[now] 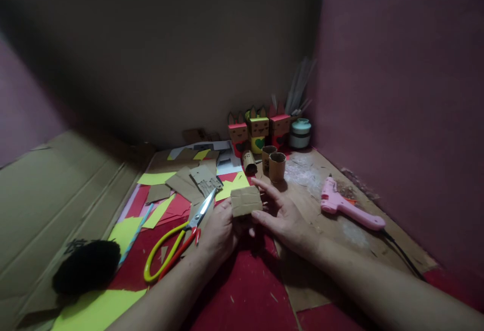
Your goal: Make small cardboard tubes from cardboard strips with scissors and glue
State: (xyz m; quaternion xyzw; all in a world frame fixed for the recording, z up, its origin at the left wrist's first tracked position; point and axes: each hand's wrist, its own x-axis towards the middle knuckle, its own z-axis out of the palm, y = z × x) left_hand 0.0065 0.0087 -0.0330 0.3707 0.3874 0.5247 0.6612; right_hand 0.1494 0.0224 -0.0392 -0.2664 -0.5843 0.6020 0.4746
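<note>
Between my hands, over the red tabletop [242,290], is a small folded piece of brown cardboard [246,201]. My left hand [223,230] grips its left edge from below, fingers partly hidden behind it. On the other side my right hand [285,220] has its thumb on the lower right corner and the index finger stretched along the top. Scissors [194,225] with one yellow and one red handle lie open beside my left wrist. Two upright cardboard tubes [277,167] stand just beyond my right hand, and a third tube [249,162] lies on its side.
Three cardboard animal figures [259,132] line the back by a pale green jar [300,133]. A pink glue gun [350,205] with a black cord rests at right. Cardboard and coloured paper scraps [157,178] cover the left, near a black yarn ball [86,266]. Walls bound the space.
</note>
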